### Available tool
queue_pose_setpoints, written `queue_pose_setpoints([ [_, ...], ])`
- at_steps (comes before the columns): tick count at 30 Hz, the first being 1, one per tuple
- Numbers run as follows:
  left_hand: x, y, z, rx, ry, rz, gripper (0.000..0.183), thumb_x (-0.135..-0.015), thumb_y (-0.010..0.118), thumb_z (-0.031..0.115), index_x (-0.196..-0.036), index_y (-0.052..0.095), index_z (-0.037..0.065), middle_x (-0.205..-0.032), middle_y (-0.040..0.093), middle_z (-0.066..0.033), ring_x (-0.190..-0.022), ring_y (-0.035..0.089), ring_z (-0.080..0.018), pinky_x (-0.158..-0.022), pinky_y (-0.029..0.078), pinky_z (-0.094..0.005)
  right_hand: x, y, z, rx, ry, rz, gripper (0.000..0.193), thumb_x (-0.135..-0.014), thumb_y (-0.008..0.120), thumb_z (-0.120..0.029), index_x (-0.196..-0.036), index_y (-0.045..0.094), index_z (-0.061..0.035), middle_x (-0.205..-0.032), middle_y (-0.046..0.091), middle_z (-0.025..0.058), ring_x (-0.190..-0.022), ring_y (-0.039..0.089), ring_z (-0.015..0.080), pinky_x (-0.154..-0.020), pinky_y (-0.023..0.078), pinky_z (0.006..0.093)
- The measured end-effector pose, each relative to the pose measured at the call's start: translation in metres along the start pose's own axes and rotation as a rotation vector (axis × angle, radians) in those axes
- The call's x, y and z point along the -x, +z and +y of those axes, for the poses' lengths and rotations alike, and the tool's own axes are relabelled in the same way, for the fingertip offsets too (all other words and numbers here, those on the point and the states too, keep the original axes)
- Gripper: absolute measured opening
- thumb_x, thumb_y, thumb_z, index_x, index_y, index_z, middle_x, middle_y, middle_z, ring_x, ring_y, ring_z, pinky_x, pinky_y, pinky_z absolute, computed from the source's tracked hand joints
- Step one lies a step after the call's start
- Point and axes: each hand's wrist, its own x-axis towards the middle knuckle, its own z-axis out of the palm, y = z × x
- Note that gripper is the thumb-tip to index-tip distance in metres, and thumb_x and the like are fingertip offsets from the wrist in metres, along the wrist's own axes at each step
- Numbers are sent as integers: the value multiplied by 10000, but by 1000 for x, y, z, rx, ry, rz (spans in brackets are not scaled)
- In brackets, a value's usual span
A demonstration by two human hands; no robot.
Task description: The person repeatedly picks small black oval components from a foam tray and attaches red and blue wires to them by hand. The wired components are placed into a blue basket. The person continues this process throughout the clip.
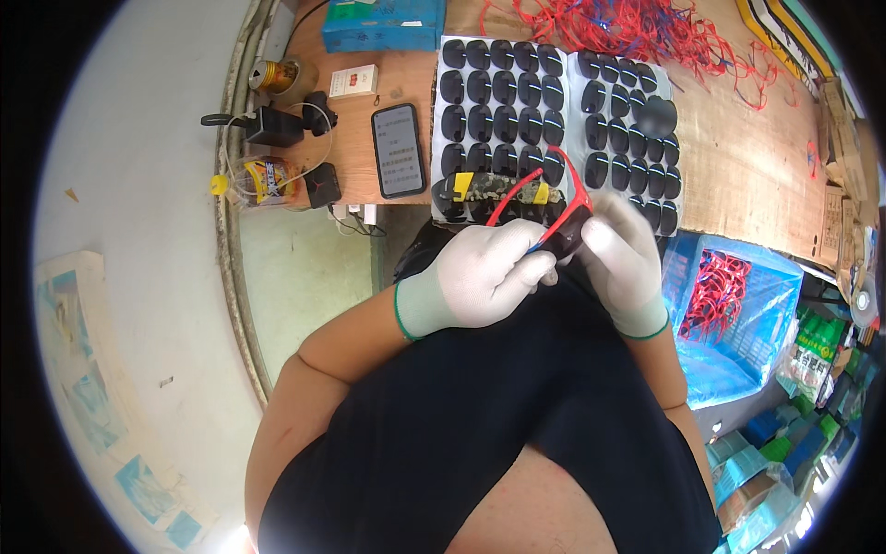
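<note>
In front of my chest I hold a pair of red sunglasses [579, 198], its temples pointing up and away from me. A dark lens [565, 238] shows at the front of the frame. My left hand [482, 275], in a white glove with a green cuff, is closed round the frame's left side. My right hand [628, 263], gloved alike, has its thumb against the frame's right side beside the lens; its fingers are partly blurred. Just beyond lie two white sheets carrying rows of dark lenses [504, 90], [620, 169]. A dark speckled strip with yellow ends [506, 189] lies across the nearer left rows.
Loose red frames [609, 26] are heaped at the back of the wooden table [738, 175]. On the left lie a phone [398, 150], a small white box [354, 81] and a blue box [383, 25]. A plastic-lined blue crate [771, 305] with more red frames stands at right.
</note>
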Motion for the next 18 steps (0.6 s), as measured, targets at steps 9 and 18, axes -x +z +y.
queue_pose_setpoints([
  [9,29,-14,39,74,-210,-53,227,-1028,451,84,-1177,563,-45,-840,718,-102,-677,708,-184,-649,578,-305,6,4,8,-172,279,-283,362,-965,652,-263,-1106,667,70,-1041,699,125,-809,631,148,-743,517,286],
  [18,-21,0,9,-162,157,172,170,-1030,465,55,-1067,591,-54,-712,671,-71,-579,642,-130,-569,524,-264,-35,-27,-26,205,296,-167,280,-998,575,-235,-922,668,18,-760,666,60,-709,622,133,-701,497,272],
])
